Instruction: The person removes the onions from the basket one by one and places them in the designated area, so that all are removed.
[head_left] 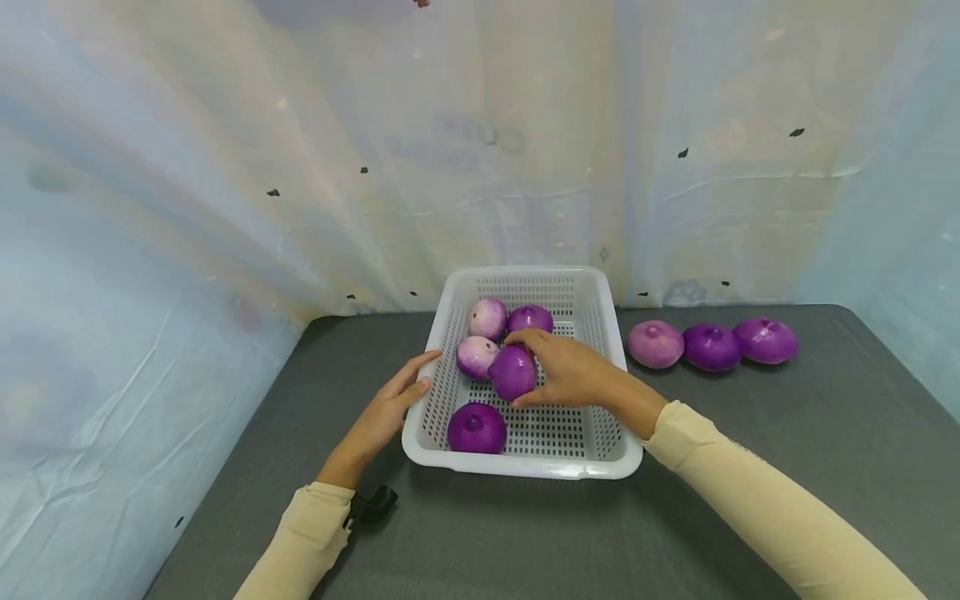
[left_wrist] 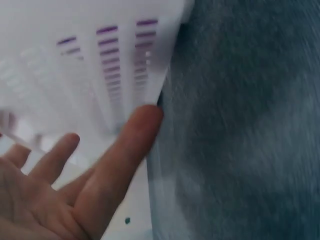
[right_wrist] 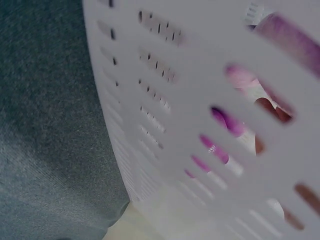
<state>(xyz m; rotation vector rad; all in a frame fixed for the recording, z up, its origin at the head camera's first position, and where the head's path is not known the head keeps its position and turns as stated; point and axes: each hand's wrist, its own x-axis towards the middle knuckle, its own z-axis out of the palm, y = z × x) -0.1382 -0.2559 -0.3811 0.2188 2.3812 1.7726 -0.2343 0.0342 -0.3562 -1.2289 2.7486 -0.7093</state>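
One grey table point(head_left: 487, 542) bears one white basket point(head_left: 517, 467). The left hand point(head_left: 384, 415), fingers extended, touches the basket's left side, while the right hand point(head_left: 576, 372) grasps one purple onion point(head_left: 513, 373) over the basket's floor. Four other onions point(head_left: 477, 428), two pale and two purple, lie in the basket; three outer onions point(head_left: 712, 347) sit right of it.

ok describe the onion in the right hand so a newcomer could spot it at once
Find the white slotted basket on the dark grey table. Near its middle, the right hand grips a purple onion, just right of a pale onion. Unlike that neighbour it is deep purple, and it is the only onion held.
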